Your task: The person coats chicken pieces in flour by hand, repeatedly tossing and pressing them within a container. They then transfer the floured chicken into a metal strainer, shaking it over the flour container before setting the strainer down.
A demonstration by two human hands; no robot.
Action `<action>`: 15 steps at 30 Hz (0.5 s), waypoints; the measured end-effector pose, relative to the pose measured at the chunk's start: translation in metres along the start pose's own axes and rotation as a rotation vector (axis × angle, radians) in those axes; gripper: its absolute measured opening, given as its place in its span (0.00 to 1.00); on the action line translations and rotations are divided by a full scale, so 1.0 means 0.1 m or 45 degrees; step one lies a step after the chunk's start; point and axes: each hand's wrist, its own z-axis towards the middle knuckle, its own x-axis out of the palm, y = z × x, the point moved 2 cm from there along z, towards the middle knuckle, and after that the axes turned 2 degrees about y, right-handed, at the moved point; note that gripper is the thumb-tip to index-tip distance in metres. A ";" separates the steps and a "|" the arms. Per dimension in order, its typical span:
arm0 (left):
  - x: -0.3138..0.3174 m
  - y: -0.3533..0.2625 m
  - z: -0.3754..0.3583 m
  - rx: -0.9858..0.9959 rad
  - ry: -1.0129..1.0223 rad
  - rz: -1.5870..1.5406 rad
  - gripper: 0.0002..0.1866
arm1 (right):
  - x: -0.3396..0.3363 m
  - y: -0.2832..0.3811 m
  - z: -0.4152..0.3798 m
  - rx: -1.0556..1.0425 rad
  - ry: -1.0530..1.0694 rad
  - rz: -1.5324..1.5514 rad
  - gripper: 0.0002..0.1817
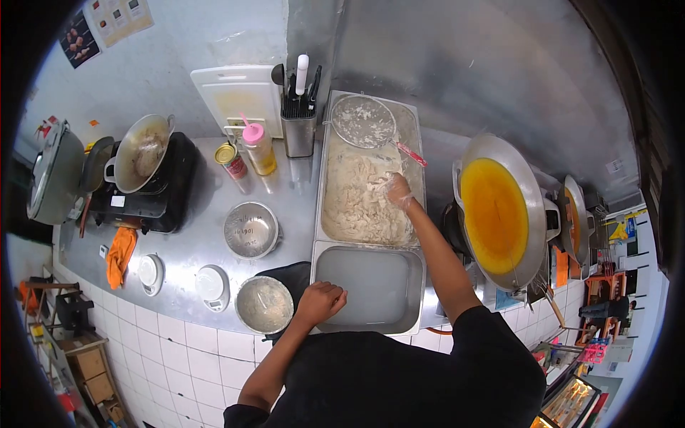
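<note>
My right hand (399, 191), in a thin clear glove, reaches into the far metal tray (325, 171) and presses into the floured pieces (360, 196) that fill it. My left hand (322, 300) is closed into a loose fist and rests on the rim of the near metal tray (371, 287), which holds pale liquid. A round wire skimmer (363, 121) with a red handle lies across the far end of the floured tray. Whether the right hand grips a piece is hidden in the flour.
A big wok of orange oil (496, 214) stands right of the trays. Two steel bowls (251, 230) (265, 304), two white scales (212, 287), a can (231, 160), a squeeze bottle (258, 148), a utensil holder (298, 128) and a stove with a pot (143, 153) fill the left counter.
</note>
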 end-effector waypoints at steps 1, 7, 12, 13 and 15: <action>0.00 0.00 0.00 -0.002 0.000 -0.005 0.15 | 0.01 0.01 0.00 0.025 -0.003 -0.159 0.18; 0.04 0.03 -0.02 0.000 -0.002 -0.025 0.15 | -0.15 1.09 -0.33 0.379 0.281 0.768 0.18; 0.01 -0.01 -0.01 -0.004 -0.007 -0.013 0.14 | -0.23 -0.07 -0.12 0.182 0.144 -0.485 0.25; 0.01 -0.01 -0.02 0.001 -0.007 -0.016 0.14 | -0.11 -0.54 -0.04 0.247 0.208 -0.789 0.27; 0.01 -0.01 0.01 0.010 -0.002 -0.012 0.14 | 0.24 -1.40 0.07 0.315 0.360 -1.190 0.31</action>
